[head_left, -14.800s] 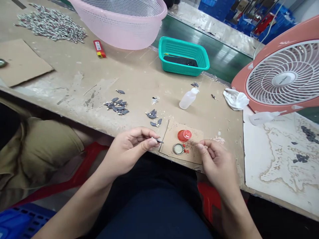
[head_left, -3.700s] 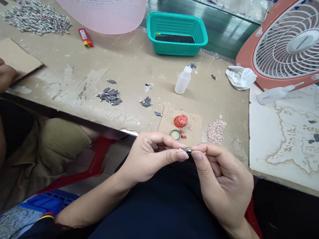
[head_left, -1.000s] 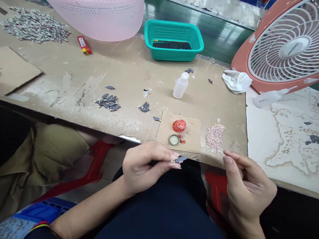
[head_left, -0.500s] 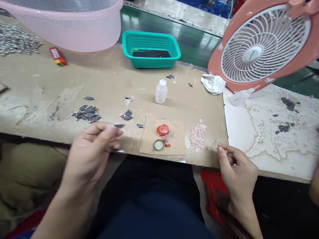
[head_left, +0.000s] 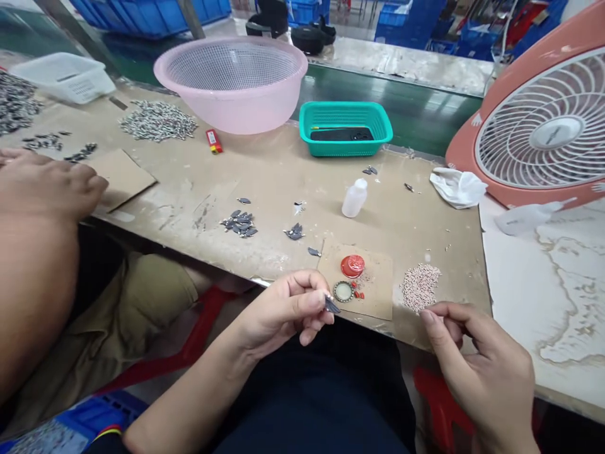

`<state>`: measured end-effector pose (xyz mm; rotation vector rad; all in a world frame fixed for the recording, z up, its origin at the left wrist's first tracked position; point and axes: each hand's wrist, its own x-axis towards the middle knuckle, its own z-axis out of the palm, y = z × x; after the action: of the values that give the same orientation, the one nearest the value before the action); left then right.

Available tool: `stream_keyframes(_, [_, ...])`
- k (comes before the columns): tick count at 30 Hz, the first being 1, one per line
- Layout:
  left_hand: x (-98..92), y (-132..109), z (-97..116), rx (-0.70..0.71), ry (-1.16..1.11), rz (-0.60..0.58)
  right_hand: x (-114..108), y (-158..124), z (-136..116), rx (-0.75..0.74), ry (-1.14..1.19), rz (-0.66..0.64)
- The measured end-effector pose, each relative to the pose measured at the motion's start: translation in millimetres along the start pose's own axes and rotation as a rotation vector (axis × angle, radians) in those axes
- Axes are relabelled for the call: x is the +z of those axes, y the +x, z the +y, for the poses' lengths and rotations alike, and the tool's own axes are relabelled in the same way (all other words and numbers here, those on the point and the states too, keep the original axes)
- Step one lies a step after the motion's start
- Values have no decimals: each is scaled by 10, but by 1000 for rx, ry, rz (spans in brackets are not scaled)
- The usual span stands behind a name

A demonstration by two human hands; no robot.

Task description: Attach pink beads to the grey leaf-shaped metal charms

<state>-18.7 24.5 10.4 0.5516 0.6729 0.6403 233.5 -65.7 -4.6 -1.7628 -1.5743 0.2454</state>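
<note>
The left hand (head_left: 283,310) is pinching a slim, dark leaf-shaped charm (head_left: 332,306) between thumb and fingertips, while the right hand (head_left: 479,359) is hovering, fingers curled apart, just below a grainy heap of pinkish beads (head_left: 420,287) by the front edge of the worktop (head_left: 283,183).

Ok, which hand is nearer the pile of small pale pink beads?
Right. The right hand sits just below the pile, fingertips at its edge; the left hand is farther left, past the brown cardboard square.
</note>
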Motion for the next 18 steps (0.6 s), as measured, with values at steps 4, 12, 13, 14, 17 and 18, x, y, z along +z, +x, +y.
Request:
stream_keyframes(4, [-41,-37,25,10,-13,-16,-21,181,-112,-169,-14,-95])
stream_keyframes(12, [-93,-87,90,67,-21,5,151,1075,236,-128,-420,-189])
stream_keyframes(13, [-91,-87,104,72,-22,13,179,1245,284,-126,-463,-170])
stream_keyframes(14, [-85,-85,117,73,-26,28,209,1415,323,-129,-505,-152])
stream_keyframes(17, [-45,-74,143,72,-48,83,309,1870,414,-128,-609,-89])
stream_keyframes(18, [-26,-75,146,75,-58,93,347,1990,449,-122,-630,-76])
